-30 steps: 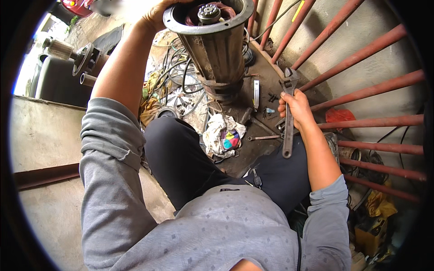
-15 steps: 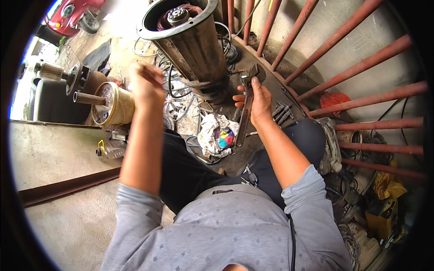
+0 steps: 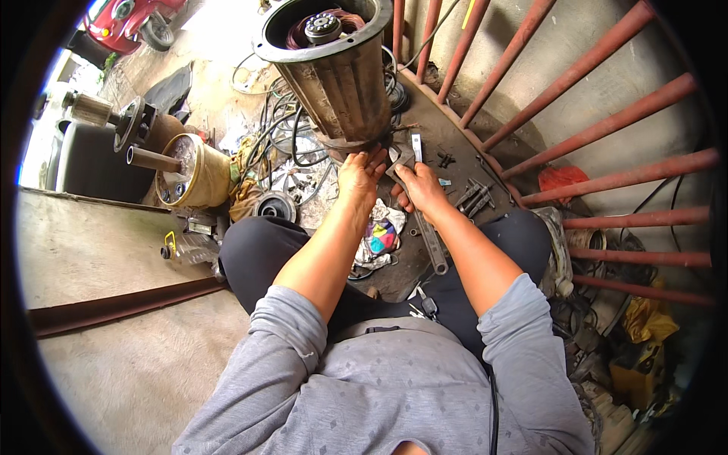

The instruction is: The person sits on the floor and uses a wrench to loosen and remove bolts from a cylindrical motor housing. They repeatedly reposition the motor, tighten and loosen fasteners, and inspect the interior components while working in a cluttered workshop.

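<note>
An upright electric motor housing [image 3: 337,95], dark and ribbed, stands before me with copper windings [image 3: 351,21] and a bearing [image 3: 322,27] showing at its open top. At its foot is my left hand [image 3: 359,180], palm up with the fingers stretched toward the base; whether they touch it I cannot tell. My right hand [image 3: 422,188] grips an adjustable wrench [image 3: 431,241], its jaw close to the housing's base and its handle slanting back toward my lap. Below my hands lies a crumpled rag [image 3: 381,236] with a multicoloured patch, partly hidden by my left forearm.
Red metal bars [image 3: 576,129] rise along the right side. A metal puller-like tool [image 3: 475,199] and small parts lie by my right knee. Left of the housing are tangled cables [image 3: 277,133], a round metal part [image 3: 274,206] and a yellowish bucket [image 3: 216,174] holding a pipe.
My left hand has swung from the left in to the housing's base. My right hand has lowered the wrench from an upright hold, bringing its jaw beside the base.
</note>
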### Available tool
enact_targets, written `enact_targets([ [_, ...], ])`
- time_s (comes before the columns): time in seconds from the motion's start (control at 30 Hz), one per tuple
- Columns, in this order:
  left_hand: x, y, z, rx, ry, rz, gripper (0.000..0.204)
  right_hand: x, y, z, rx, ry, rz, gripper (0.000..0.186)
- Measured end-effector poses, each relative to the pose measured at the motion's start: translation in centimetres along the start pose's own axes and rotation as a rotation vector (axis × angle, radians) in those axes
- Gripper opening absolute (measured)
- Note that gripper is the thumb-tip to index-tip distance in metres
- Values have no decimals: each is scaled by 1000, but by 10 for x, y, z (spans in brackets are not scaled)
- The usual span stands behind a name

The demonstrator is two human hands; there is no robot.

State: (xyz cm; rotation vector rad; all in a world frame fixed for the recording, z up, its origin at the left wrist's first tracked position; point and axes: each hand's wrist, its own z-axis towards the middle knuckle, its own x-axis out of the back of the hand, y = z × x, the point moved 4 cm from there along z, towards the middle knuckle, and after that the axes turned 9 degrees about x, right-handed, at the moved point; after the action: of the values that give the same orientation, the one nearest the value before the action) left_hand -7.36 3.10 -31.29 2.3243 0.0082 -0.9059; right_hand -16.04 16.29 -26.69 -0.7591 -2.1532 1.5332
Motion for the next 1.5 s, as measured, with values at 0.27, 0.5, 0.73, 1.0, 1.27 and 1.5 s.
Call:
enact_targets([
  [0.27,-2,8,-8,-52,82,-44,6,-16,-14,19,-89,-157,-182,33],
  [0.5,-6,11,-18,-134,172,74,12,-3,-25,31,-207,-386,-165,43],
  [0.73,-4,11,-18,-213,370,244,10,-18,-30,39,-200,-309,-365,45],
  [1.0,-2,0,-14,-152,321,123,11,-22,-4,41,-205,-239,-182,36],
  [1.27,13,17,-12,-226,514,715,22,-89,64,35,-46,162,204,47],
  [1.5,-4,8,-25,-112,266,264,12,-55,22,15,-103,0,233,34],
])
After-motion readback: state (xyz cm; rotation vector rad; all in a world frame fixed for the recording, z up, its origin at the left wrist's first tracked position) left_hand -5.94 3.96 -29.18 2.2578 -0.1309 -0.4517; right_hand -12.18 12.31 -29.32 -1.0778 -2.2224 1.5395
